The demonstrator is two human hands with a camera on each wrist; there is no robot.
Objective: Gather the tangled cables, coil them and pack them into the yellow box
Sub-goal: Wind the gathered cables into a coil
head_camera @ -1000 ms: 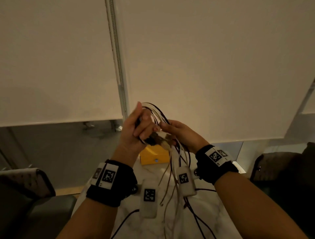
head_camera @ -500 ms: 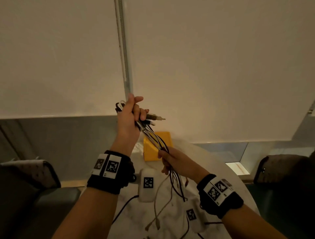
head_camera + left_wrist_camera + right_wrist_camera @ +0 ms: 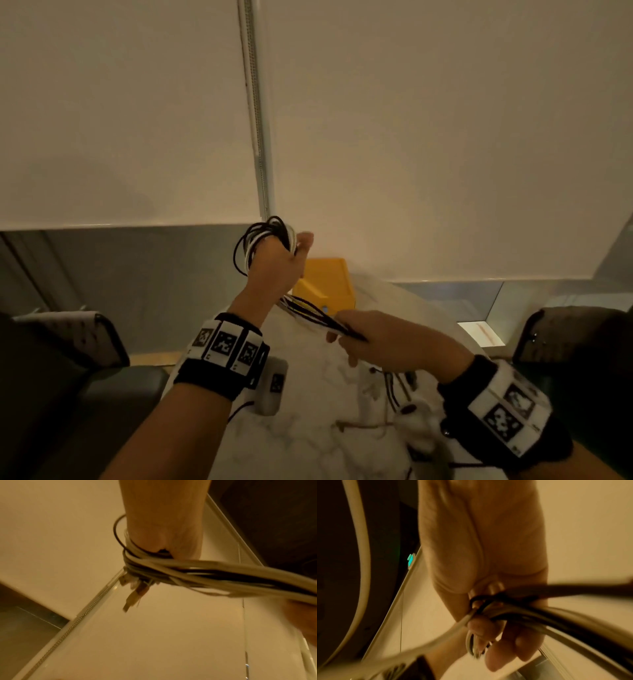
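Coiling is partway along. Left hand (image 3: 277, 260) is gripping the cables (image 3: 260, 236), looped around it and raised above the bench (image 3: 308, 428). Right hand (image 3: 383, 337) is pinching the running strands. Loose tails are lying on the bench. Box (image 3: 329, 281) beyond is waiting, nothing seen packed.

Head view looking down over both wrists, wrist views close-up — all share cables (image 3: 310, 310).

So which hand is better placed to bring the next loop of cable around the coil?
The right hand. It grips the loose run of black and white cables below the left hand, which already holds the wound coil, so it probably cannot wind.
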